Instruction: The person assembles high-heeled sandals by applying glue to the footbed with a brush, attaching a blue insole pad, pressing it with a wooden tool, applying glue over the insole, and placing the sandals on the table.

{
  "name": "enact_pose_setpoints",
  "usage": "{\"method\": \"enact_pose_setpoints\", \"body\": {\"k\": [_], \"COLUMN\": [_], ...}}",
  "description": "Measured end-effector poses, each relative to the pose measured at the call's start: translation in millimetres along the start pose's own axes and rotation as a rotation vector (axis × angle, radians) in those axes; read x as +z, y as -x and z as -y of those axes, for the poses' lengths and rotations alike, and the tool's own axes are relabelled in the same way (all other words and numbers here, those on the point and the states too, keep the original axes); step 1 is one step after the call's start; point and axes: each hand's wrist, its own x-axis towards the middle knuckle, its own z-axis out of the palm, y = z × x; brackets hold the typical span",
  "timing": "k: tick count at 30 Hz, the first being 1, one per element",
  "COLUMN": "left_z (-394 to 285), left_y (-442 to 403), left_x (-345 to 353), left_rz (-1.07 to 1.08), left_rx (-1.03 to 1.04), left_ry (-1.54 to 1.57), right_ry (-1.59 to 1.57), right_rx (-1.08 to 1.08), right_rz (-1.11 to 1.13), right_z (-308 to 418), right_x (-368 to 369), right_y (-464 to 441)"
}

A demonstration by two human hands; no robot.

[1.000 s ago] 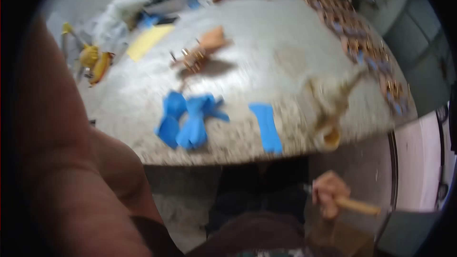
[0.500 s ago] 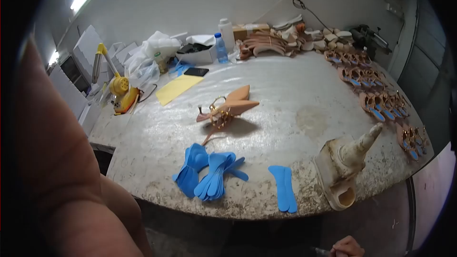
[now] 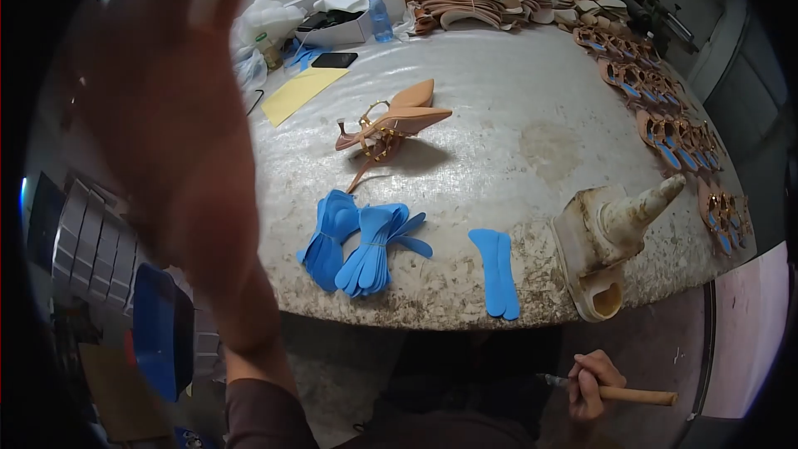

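Observation:
My left hand (image 3: 174,108) is raised close to the camera at the left, badly smeared by motion, so its fingers cannot be made out. Low on the right, in front of the table edge, my right hand (image 3: 592,382) is closed around a wooden-handled tool (image 3: 644,397); its thin greyish tip points left. On the table nearest to my hands lie two bundles of blue insole pieces (image 3: 374,254) and a separate pair of blue insole pieces (image 3: 496,274). Behind them, a pair of tan strappy heeled shoes (image 3: 407,120) with gold studs rests on its side.
A stained shoe-last stand (image 3: 603,237) occupies the front right of the table. Rows of sandals (image 3: 665,133) line the right edge. Stacked tan pieces (image 3: 470,4), a blue-capped bottle (image 3: 379,17), a phone (image 3: 335,60) and yellow paper (image 3: 303,94) are farther back. A blue bin (image 3: 162,333) stands lower left.
The view has tipped downward, so the table sits higher. My left forearm has shifted right across the left side. More of my right hand and its wooden-handled tool now shows.

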Motion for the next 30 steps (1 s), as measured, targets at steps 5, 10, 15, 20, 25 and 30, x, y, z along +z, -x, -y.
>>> {"method": "enact_pose_setpoints", "body": {"k": [5, 10, 15, 20, 25, 30], "left_z": [135.7, 187.8, 171.4, 43.1, -111.2, -201.1], "left_y": [144.7, 200.5, 133.1, 74.8, 166.4, 229.2], "left_x": [99.3, 132.3, 104.7, 40.6, 34.9, 66.5], "left_rz": [0.851, 0.81, 0.219, -0.155, -0.193, -0.099], "left_rx": [-0.524, -0.278, -0.162, -0.819, -1.547, -1.699], "left_ry": [-0.444, -0.568, -0.702, 0.441, 1.819, 1.963], "right_ry": [0.082, 0.075, -0.024, -0.064, -0.034, 0.041], "right_rx": [-0.026, -0.025, -0.075, 0.034, 0.096, 0.034], "right_rz": [-0.021, -0.108, -0.131, -0.144, -0.167, -0.072], "right_z": [-1.8, 3.9, 9.3, 4.7, 8.7, 14.7], "right_x": [-9.7, -10.7, -5.4, -9.2, -13.8, -27.1], "right_y": [-2.0, -2.5, 6.1, 23.6, 20.2, 12.6]}}
